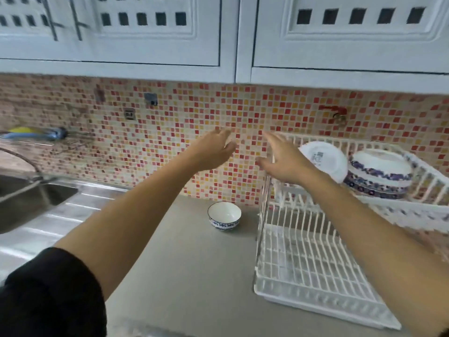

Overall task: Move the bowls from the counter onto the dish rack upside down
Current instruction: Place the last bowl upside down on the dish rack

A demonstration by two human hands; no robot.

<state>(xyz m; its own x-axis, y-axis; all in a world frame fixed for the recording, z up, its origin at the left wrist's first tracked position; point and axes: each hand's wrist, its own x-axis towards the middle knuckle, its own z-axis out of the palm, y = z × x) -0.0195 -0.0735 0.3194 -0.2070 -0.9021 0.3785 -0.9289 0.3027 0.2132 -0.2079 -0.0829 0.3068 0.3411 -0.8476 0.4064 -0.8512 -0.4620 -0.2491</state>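
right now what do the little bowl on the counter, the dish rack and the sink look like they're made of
Small bowl: probably glazed ceramic or porcelain; glossy white inside, blue pattern printed outside.
Dish rack: thin white bars, either moulded plastic or coated wire; the look leaves it open.
Sink: seemingly stainless steel; grey, brushed, with bright reflections on its ribbed drainboard.

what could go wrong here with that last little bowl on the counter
1. Both hands, left and right, are empty and raised; the small blue-and-white patterned bowl sits upright and must be flipped, so it might slip.
2. The white wire dish rack upper tier already holds upside-down blue-patterned bowls; setting another nearby could knock them.
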